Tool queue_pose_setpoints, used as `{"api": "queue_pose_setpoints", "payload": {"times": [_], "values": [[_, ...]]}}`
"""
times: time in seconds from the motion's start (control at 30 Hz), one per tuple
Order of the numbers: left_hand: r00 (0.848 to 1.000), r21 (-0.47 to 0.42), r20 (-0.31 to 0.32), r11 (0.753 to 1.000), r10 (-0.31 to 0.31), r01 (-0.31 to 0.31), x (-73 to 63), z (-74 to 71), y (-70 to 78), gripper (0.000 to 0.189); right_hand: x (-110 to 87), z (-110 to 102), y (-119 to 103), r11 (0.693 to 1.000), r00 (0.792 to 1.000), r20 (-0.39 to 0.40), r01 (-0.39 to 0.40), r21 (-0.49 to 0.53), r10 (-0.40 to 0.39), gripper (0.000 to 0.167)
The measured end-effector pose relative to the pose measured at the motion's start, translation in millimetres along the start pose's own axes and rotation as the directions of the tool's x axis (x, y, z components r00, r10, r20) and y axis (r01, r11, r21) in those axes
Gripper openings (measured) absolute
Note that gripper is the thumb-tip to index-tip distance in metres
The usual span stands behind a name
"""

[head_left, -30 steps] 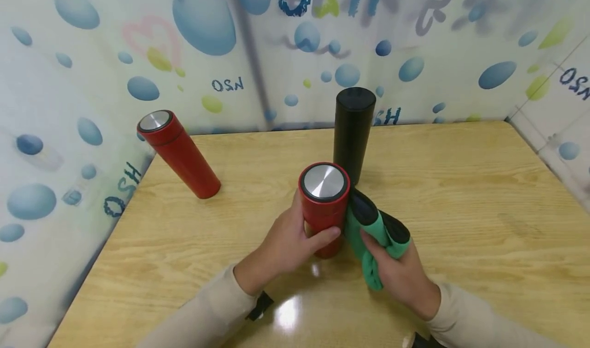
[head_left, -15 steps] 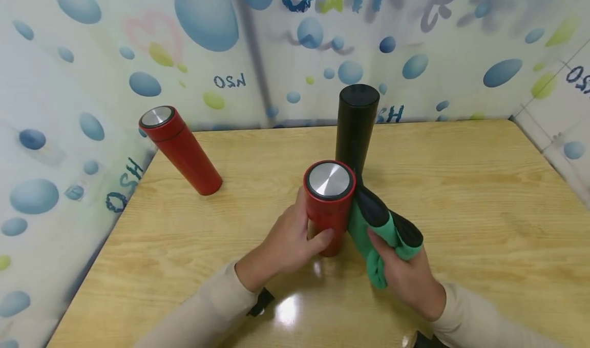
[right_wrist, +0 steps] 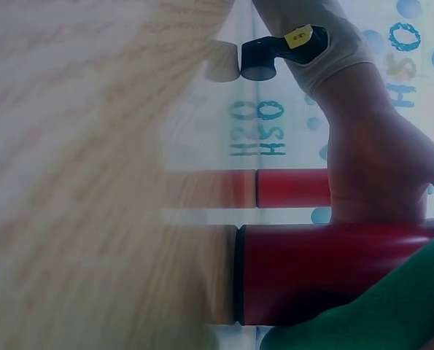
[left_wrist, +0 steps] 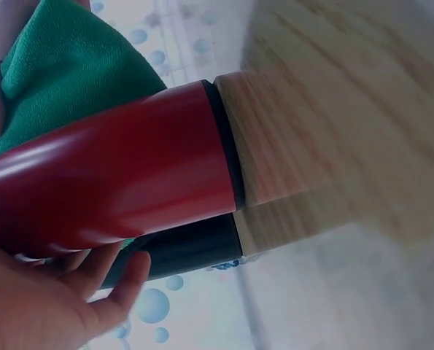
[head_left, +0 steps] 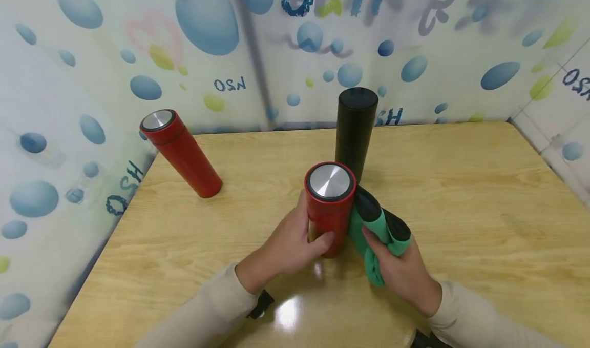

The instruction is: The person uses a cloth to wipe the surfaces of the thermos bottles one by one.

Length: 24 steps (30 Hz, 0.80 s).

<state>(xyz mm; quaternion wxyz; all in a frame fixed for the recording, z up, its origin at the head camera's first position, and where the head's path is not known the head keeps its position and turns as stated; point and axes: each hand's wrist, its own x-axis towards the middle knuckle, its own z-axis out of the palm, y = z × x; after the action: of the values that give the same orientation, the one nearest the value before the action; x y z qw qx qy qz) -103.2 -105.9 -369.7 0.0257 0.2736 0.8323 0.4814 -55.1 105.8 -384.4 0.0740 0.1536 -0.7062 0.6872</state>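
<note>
In the head view a red vacuum flask (head_left: 330, 181) with a brushed silver lid top stands upright on the table. My left hand (head_left: 286, 243) grips it from the left, thumb across its near side. My right hand (head_left: 405, 276) holds a folded cloth (head_left: 375, 230), green with a black side, against the flask's right side. In the left wrist view the green cloth (left_wrist: 85, 73) lies along the red flask (left_wrist: 129, 171), and the flask's dark base ring meets the table. The right wrist view shows the cloth (right_wrist: 377, 313) overlapping the flask's lower body (right_wrist: 311, 262).
Just behind the held flask stands a black flask (head_left: 356, 132). A second red flask (head_left: 184, 156) stands at the back left of the wooden table (head_left: 484, 225). A wall sheet (head_left: 276, 45) printed with blue bubbles rises along the table's back edge.
My right hand and the cloth shifted a little to the right, then came back left along the flask. The held flask moved slightly right; my left hand keeps its grip.
</note>
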Motion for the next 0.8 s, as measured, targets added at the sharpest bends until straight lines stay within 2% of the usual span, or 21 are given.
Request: {"api": "queue_pose_setpoints", "payload": {"times": [0.1,0.17,0.33,0.6,0.67,0.8], "values": [[0.999,-0.023,0.023,0.999,-0.039,0.040,-4.3,1.3,-1.3,0.074,-2.8,0.2,1.5,1.000,1.000,0.011,-0.007,0.020,0.007,0.047],[0.999,-0.028,0.027,0.999,-0.044,0.045,-5.1,2.0,-2.1,0.074,-3.7,0.3,2.3,0.998,1.000,0.018,0.018,0.062,-0.020,0.048],[1.000,-0.007,0.006,0.999,-0.031,0.031,-2.2,2.1,-1.9,0.074,-2.8,-0.2,1.8,0.981,0.989,-0.009,0.147,0.128,-0.147,0.054],[0.999,-0.017,0.027,0.999,-0.037,0.038,-0.3,1.0,-0.5,0.076,-2.8,-0.7,0.5,0.944,0.953,-0.032,0.302,0.135,-0.300,0.063],[0.999,-0.017,0.023,0.999,-0.034,0.035,0.4,0.3,0.4,0.077,-1.9,-0.2,0.5,0.942,0.953,-0.022,0.303,0.143,-0.303,0.064],[0.999,-0.031,0.021,0.999,-0.037,0.038,-0.1,0.2,0.7,0.077,-2.0,0.4,0.3,0.955,0.966,0.022,0.249,0.160,-0.256,0.061]]}}
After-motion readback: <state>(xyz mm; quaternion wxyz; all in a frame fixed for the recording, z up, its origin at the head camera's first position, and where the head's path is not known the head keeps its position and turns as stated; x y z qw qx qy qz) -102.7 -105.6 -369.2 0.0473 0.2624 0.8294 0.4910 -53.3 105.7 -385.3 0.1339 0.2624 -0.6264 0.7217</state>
